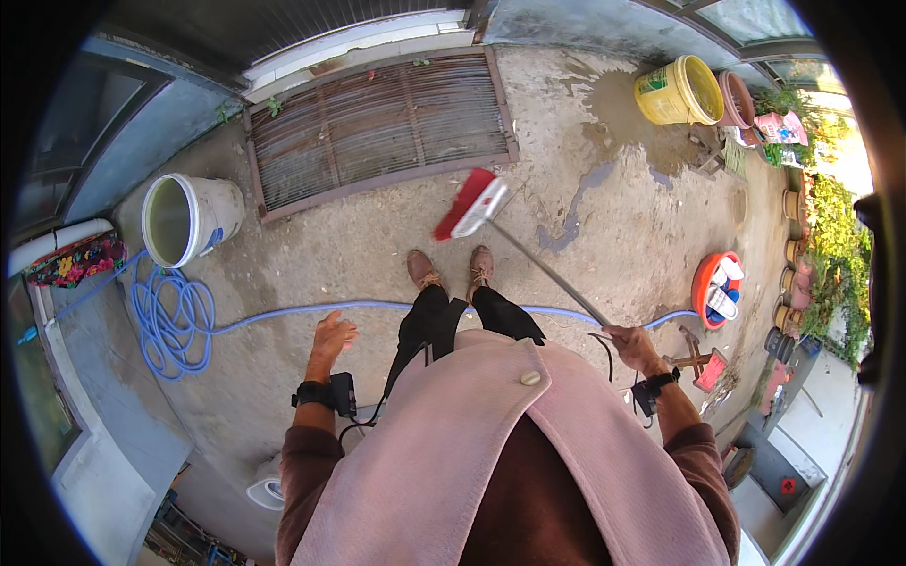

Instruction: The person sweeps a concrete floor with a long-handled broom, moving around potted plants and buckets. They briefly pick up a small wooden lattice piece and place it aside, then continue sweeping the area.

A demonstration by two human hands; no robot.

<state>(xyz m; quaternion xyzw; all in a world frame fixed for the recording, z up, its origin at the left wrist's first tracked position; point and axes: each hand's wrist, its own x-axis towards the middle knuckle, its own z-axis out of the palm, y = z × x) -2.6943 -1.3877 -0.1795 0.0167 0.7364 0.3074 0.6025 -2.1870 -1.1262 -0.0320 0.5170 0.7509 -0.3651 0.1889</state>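
Observation:
My right hand (pixel 632 347) is closed around the upper part of a long metal broom handle (pixel 548 269). At the handle's far end is a broom head (pixel 473 204) with a white body and red bristles, slightly blurred, in front of my shoes (pixel 425 269). Whether the bristles touch the concrete floor (pixel 368 247) I cannot tell. My left hand (pixel 331 332) hangs beside my body with nothing in it, fingers loosely apart. Below it a blue hose (pixel 283 311) crosses the floor behind my feet.
A rusty metal grate (pixel 382 120) lies ahead by the wall. A white bucket (pixel 219 209) of liquid and hose coils (pixel 170 318) are at left. On the right are a yellow bucket (pixel 665 92), a wet patch (pixel 612 106), a red basin (pixel 703 283) with shoes and potted plants (pixel 835 262).

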